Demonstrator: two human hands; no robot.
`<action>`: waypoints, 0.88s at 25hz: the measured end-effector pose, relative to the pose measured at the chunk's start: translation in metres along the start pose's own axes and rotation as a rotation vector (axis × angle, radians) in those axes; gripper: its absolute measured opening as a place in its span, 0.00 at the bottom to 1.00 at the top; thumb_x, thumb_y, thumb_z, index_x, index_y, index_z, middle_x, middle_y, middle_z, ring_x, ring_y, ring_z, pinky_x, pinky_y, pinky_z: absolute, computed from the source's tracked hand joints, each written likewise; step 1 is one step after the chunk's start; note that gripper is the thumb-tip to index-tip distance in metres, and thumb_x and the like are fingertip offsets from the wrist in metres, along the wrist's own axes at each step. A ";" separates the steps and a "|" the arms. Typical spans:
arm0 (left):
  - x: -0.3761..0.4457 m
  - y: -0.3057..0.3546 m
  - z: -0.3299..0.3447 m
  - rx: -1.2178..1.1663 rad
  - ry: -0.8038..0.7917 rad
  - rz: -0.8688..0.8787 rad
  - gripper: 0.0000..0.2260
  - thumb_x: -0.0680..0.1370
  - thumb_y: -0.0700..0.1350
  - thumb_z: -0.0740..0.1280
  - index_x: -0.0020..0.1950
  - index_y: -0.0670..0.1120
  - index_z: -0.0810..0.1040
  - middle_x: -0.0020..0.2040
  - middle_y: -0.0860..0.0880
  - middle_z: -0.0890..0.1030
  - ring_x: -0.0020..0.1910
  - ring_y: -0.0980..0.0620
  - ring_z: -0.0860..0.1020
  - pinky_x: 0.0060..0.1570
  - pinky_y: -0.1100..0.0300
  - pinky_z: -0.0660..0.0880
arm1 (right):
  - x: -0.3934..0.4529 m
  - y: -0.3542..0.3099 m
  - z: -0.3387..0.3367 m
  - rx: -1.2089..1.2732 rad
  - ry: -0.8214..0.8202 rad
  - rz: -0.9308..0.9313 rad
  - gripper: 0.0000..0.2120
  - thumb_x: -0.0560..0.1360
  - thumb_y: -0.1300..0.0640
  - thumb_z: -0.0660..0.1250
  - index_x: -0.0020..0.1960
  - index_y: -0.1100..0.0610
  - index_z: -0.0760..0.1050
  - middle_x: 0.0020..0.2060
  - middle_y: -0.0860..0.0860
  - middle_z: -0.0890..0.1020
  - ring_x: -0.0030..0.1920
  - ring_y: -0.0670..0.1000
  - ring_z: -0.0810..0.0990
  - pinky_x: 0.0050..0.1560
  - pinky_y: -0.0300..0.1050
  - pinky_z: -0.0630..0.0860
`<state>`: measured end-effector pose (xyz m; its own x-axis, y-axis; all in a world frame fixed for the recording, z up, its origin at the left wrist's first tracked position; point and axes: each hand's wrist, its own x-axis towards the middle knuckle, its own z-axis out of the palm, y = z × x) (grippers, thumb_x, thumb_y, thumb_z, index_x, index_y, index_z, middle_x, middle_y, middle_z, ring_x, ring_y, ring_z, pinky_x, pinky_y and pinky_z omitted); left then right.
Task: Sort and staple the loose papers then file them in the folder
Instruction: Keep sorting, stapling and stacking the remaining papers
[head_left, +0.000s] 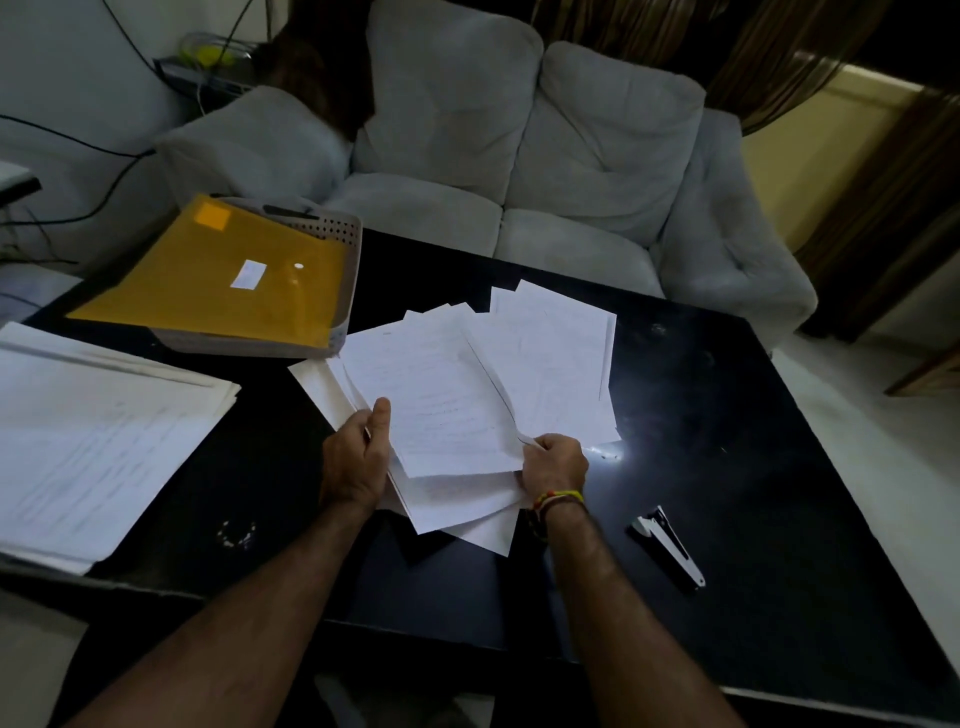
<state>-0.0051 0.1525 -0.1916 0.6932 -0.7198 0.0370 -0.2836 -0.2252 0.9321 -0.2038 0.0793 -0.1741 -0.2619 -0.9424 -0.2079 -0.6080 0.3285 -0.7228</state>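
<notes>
Beyond the black table (727, 415), a grey sofa (519, 156) is seen, its right arm partly cut off by shadow. At the near left edge, a stack of printed sheets (98, 436) is cropped by the frame. At far left, a yellow folder (208, 280) is laid over a perforated grey tray (343, 234), most of which is hidden. At the centre, loose papers (467, 384) are fanned out; their print cannot be read. One edge is pinched by the left hand (358, 457), thumb on top, other fingers hidden beneath. A sheet corner is gripped by the curled fingers of the right hand (556, 467). At near right, a stapler (667, 545) lies apart.
</notes>
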 end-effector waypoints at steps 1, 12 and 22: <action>0.001 0.000 0.001 -0.004 0.007 -0.005 0.21 0.77 0.62 0.55 0.33 0.48 0.72 0.31 0.52 0.75 0.32 0.54 0.72 0.32 0.60 0.66 | 0.002 0.001 -0.001 -0.011 -0.015 -0.012 0.08 0.73 0.63 0.65 0.41 0.62 0.82 0.37 0.57 0.83 0.40 0.57 0.79 0.41 0.43 0.76; 0.009 -0.006 0.004 0.053 0.036 -0.081 0.11 0.73 0.46 0.72 0.49 0.41 0.78 0.42 0.46 0.81 0.43 0.45 0.80 0.41 0.58 0.73 | 0.016 0.009 -0.023 0.037 -0.368 -0.004 0.08 0.72 0.62 0.68 0.34 0.58 0.76 0.29 0.53 0.78 0.30 0.52 0.76 0.38 0.45 0.76; -0.018 0.034 0.052 0.250 -0.038 0.182 0.16 0.78 0.36 0.58 0.65 0.45 0.62 0.49 0.40 0.79 0.43 0.39 0.78 0.37 0.54 0.71 | 0.059 0.011 -0.065 0.042 0.178 0.015 0.07 0.73 0.59 0.69 0.48 0.60 0.84 0.48 0.58 0.85 0.52 0.60 0.81 0.52 0.45 0.76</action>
<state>-0.0613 0.1237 -0.1789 0.5926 -0.7858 0.1771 -0.5583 -0.2421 0.7935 -0.2746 0.0316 -0.1517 -0.4016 -0.9101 -0.1019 -0.5719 0.3361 -0.7483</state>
